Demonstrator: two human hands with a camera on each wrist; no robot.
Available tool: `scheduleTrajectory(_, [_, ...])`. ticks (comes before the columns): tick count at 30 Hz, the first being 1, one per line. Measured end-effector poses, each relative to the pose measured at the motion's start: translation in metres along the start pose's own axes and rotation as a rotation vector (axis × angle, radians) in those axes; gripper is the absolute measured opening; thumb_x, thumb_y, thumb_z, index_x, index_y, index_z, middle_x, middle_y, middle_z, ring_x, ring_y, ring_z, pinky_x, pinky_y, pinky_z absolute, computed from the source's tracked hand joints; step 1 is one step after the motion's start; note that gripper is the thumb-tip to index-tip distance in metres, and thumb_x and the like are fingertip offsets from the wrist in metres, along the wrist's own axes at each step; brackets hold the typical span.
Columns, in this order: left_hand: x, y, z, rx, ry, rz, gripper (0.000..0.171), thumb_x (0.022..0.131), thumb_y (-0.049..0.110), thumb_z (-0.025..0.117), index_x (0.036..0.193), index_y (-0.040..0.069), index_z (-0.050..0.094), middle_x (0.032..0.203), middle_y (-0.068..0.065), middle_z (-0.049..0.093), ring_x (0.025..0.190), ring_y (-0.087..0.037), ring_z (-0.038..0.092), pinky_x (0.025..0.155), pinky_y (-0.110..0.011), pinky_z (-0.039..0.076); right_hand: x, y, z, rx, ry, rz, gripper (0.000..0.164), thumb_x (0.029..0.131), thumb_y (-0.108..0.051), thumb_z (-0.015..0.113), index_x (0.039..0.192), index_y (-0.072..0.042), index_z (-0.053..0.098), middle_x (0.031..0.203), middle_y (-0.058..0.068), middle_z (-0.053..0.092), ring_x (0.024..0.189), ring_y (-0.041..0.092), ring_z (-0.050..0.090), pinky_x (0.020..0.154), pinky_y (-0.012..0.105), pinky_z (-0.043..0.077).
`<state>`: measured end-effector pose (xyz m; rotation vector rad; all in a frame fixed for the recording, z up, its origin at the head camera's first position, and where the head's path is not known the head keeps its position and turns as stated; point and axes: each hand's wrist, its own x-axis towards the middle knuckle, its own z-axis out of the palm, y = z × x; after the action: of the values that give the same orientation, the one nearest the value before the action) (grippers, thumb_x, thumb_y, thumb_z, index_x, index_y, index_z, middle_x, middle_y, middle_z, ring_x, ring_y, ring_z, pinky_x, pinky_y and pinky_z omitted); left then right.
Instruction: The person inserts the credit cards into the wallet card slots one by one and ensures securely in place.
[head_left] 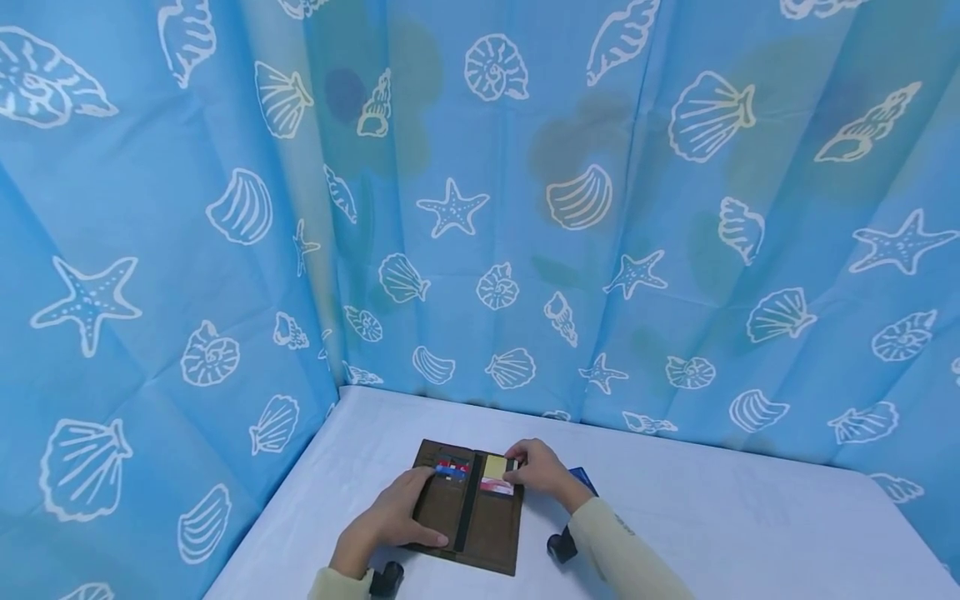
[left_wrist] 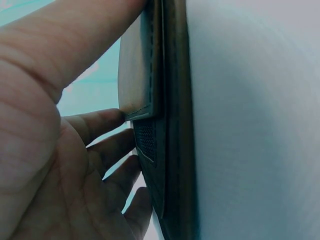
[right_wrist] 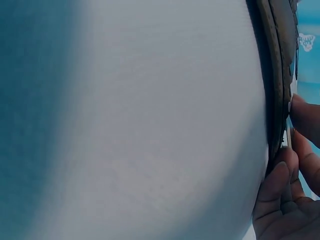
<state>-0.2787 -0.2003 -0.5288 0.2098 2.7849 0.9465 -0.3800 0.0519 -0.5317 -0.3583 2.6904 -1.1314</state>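
A brown bifold wallet (head_left: 491, 533) lies unfolded on the white-covered table, with a dark strip down its fold. Several cards (head_left: 452, 471) show red and blue in its left slots. On the right side a yellow card (head_left: 495, 467) with a dark stripe stands above a pink and white card (head_left: 496, 486). My left hand (head_left: 393, 508) rests on the wallet's left half, thumb near the bottom edge; the left wrist view shows its fingers spread against the wallet. My right hand (head_left: 542, 468) pinches the yellow card's right end, at the wallet's upper right edge.
A blue flat item (head_left: 582, 478) lies right of the wallet, partly hidden behind my right wrist. Black wrist devices (head_left: 562, 546) sit under both forearms. White tablecloth (head_left: 720, 517) stretches to the right. Blue shell-patterned curtains (head_left: 480, 208) enclose the table's back and left.
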Motion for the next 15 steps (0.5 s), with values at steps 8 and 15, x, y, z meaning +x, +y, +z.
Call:
scheduleTrajectory(8, [-0.0012,-0.0018,0.0013,0.0,-0.005,-0.003,0.107,0.064,0.047,0.091,0.147,0.005,0.037,0.151,-0.018,0.041,0.137,-0.037,0.04,0.113,-0.062,0.036,-0.002,0.004,0.0049,-0.007,-0.025,-0.033,0.022,0.085,-0.014,0.076,0.104,-0.009,0.067,0.088,0.004,0.056,0.081,0.019,0.052,0.07,0.029,0.049])
scheduleTrajectory(15, [-0.0004,0.002,0.001,0.001,0.005,-0.023,0.108,0.064,0.047,0.091,0.147,0.005,0.037,0.151,-0.018,0.04,0.137,-0.037,0.04,0.113,-0.062,0.037,-0.0048,0.0015,0.0002,-0.028,-0.04,-0.045,0.03,0.084,-0.029,0.079,0.104,-0.01,0.067,0.088,0.003,0.057,0.082,0.018,0.052,0.068,0.028,0.048])
